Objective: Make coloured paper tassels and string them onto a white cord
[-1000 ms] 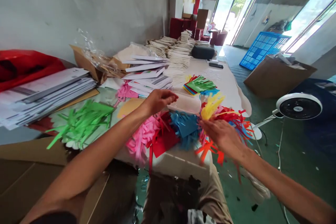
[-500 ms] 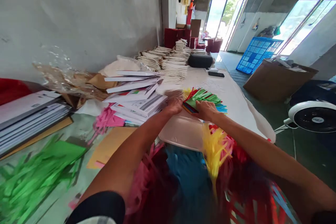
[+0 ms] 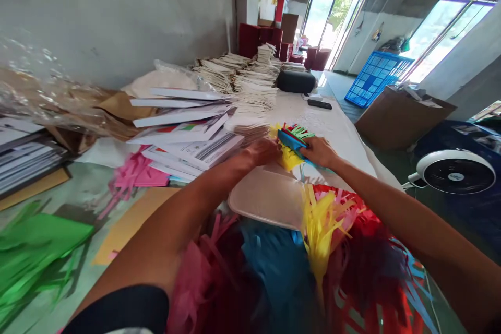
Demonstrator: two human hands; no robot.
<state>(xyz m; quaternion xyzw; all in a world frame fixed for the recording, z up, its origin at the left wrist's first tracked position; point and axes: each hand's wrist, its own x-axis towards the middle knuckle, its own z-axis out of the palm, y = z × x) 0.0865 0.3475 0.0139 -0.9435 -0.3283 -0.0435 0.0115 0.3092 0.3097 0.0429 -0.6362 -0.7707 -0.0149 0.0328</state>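
Observation:
A bundle of multicoloured fringed paper (image 3: 290, 141), with blue uppermost and yellow, green and red strips around it, is held between both hands over the white-covered table. My left hand (image 3: 265, 151) grips its left end, fingers partly hidden by the paper. At the right end, my right hand (image 3: 319, 152) has its fingers closed on the blue layer. Below the hands lies a pale, flat board with rounded corners (image 3: 262, 195). Fringed yellow paper (image 3: 321, 224), blue paper (image 3: 274, 261) and red paper (image 3: 364, 219) hang near my body.
White printed boxes (image 3: 207, 148) are piled left of my hands, with pink fringed paper (image 3: 136, 172) and green fringed paper (image 3: 47, 240) nearby. Cream paper stacks (image 3: 254, 83), a black case (image 3: 296, 81) and a phone (image 3: 319, 104) lie farther back. A fan (image 3: 454, 172) stands at right.
The bundle has turned over between my hands: blue now shows on top where green did, and yellow strips show below. The camera view has shifted slightly.

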